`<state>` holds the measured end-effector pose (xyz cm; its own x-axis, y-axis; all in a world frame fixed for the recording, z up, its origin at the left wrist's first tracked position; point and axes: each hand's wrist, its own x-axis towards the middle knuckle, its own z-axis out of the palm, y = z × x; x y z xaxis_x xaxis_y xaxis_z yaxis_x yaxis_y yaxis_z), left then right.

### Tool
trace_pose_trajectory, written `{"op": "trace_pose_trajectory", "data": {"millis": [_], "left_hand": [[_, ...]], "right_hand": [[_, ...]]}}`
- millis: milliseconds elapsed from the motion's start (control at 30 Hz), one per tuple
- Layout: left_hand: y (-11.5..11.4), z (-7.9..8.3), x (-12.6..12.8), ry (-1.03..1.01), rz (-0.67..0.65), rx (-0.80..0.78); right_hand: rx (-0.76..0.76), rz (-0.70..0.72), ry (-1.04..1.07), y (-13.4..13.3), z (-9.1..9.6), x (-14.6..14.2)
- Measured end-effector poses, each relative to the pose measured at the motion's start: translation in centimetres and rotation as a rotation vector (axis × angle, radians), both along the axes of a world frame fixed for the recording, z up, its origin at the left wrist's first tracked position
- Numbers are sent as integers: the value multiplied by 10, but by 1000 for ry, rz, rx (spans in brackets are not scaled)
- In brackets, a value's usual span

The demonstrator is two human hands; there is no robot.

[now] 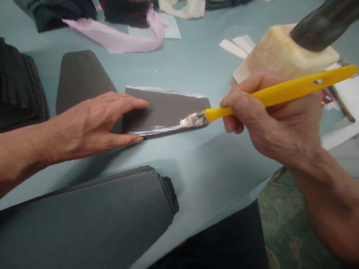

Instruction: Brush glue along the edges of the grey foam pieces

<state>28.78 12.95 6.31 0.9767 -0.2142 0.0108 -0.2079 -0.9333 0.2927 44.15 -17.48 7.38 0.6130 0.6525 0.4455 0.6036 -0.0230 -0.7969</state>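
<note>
My left hand [95,125] lies flat, fingers stretched out, pressing on the left end of a dark grey cut piece [168,108] on the pale blue table [182,63]. My right hand [275,112] is closed on a yellow-handled brush [286,91]. Its bristles [193,120], white with glue, touch the near edge of the grey piece. White glue streaks run along both long edges of that piece.
A stack of grey pieces [84,220] lies at the near left. Another grey piece [78,78] rests behind my left hand. Pink cloth [117,37] and dark fabric sit at the back. A cream block [280,52], white strips [238,45] and a dark handle [322,22] are at the right.
</note>
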Motion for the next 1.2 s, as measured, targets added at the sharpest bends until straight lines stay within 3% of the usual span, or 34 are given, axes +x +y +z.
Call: {"op": "trace_pose_trajectory", "data": {"millis": [300,600,800,967,1067,1200], "left_hand": [[3,1,-1,18,34,15],[-7,7,-3,-96,-103,168],[6,0,-2,-28,-29,108],[0,0,4,-61,43,23],[-3,6,6,-128,62,41],[-2,29,-3,-274,118,74]], "right_hand": [[124,-132,77,-9,-7,-5],[333,-191,80,-32,-19,-4],[408,-270,109,-39,-16,-12],[452,-307,144,-47,-12,-19],[486,-340,124,-54,-6,-26],[525,-300,54,-68,6,-37]]}}
